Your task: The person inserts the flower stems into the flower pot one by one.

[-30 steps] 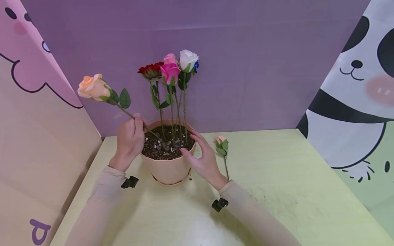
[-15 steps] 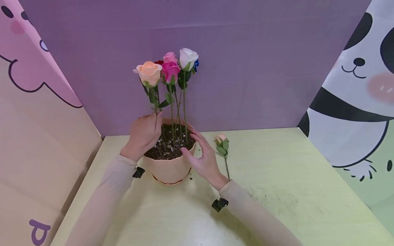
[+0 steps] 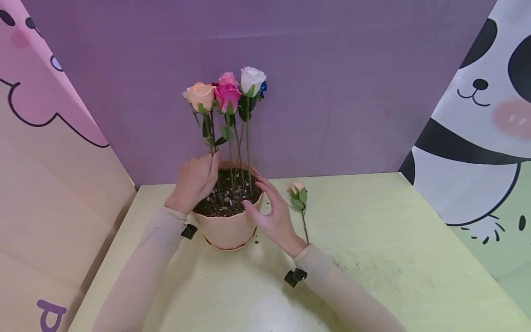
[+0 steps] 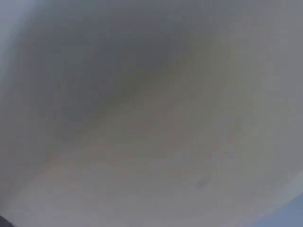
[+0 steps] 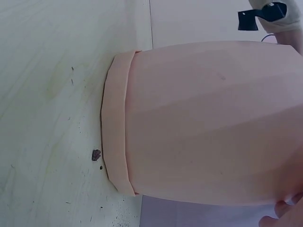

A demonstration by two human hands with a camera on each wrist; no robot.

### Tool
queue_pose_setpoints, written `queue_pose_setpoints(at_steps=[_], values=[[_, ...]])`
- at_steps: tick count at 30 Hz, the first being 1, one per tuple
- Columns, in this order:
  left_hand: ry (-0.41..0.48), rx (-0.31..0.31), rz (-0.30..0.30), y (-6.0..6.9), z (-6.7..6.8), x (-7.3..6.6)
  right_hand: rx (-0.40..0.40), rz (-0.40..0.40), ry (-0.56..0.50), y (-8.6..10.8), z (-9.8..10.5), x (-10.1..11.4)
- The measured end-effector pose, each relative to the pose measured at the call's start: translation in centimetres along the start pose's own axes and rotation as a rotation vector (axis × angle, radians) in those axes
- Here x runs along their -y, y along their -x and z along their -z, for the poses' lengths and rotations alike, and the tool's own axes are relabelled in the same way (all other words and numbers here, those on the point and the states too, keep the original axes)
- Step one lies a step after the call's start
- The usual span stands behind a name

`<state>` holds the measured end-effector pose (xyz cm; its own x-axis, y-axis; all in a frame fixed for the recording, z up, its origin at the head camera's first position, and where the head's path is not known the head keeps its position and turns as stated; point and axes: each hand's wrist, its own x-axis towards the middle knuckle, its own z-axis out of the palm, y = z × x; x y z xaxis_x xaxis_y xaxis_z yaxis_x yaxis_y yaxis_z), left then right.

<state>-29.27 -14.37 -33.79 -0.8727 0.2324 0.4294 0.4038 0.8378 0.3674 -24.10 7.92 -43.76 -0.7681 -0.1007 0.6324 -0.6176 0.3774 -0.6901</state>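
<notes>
In the head view my left hand [image 3: 195, 180] pinches the stem of a peach rose [image 3: 200, 97], which stands upright at the left of the flower pot [image 3: 228, 230]. The foot of that stem is partly hidden behind the fingers. Spread fingers of my right hand [image 3: 274, 216] rest against the pot's right rim, with the thumb at its front. Dark soil [image 3: 224, 203] with pebbles fills the pot. Pink roses [image 3: 228, 97], a white rose [image 3: 252, 82] and a blue flower [image 3: 263, 89] rise from it; a red flower is mostly hidden. The left wrist view is only a blur.
A small pale-peach rose [image 3: 299, 198] lies on the table [image 3: 352, 221] right of the pot. Soil crumbs [image 5: 96, 154] are scattered near the saucer [image 5: 116, 123]. A purple backdrop [image 3: 332, 101] stands behind, with printed panels at both sides.
The peach rose has swung from leaning left to upright, now covering most of the red flower. My left hand moved right with it. The right hand stays at the pot.
</notes>
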Motion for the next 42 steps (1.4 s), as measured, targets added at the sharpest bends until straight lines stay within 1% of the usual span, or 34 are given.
queue_pose_setpoints(at_steps=[2,6,10,15,19,21,23,28,30,32,35,37,42], values=[[0.011,0.023,0.013,0.5,-0.2,0.0,0.001,-0.009,0.000,0.1,0.0,0.0],[-0.002,0.042,0.042,1.6,-0.5,0.3,0.004,-0.028,0.009,0.3,-0.1,0.0],[0.006,-0.002,0.064,2.6,-0.5,0.7,0.009,-0.047,0.005,0.3,-0.1,0.0],[0.093,-0.071,0.064,3.7,-0.2,1.6,0.014,-0.057,-0.003,0.2,-0.1,0.2],[0.210,-0.145,0.091,4.5,-0.2,3.0,0.023,-0.047,-0.001,0.0,-0.1,0.4],[0.299,-0.180,0.116,4.8,-0.4,3.9,0.025,-0.045,-0.001,-0.1,0.0,0.4],[0.414,-0.198,0.145,5.1,-0.7,4.7,0.027,-0.049,0.000,-0.2,0.0,0.4],[0.691,-0.210,0.214,6.1,-1.6,6.3,0.037,-0.078,0.004,-0.2,0.1,0.4],[0.777,-0.197,0.236,6.4,-2.1,6.9,0.038,-0.083,0.001,-0.2,0.1,0.4],[0.848,-0.172,0.246,6.7,-2.7,7.5,0.035,-0.083,-0.003,-0.2,0.1,0.4],[0.908,-0.124,0.250,7.2,-3.6,8.1,0.032,-0.079,-0.007,-0.2,0.1,0.4],[0.930,-0.107,0.231,7.4,-4.2,8.3,0.032,-0.082,-0.004,-0.1,0.2,0.4],[0.950,-0.110,0.183,7.7,-5.2,8.3,0.029,-0.080,0.001,-0.2,0.2,0.4]])
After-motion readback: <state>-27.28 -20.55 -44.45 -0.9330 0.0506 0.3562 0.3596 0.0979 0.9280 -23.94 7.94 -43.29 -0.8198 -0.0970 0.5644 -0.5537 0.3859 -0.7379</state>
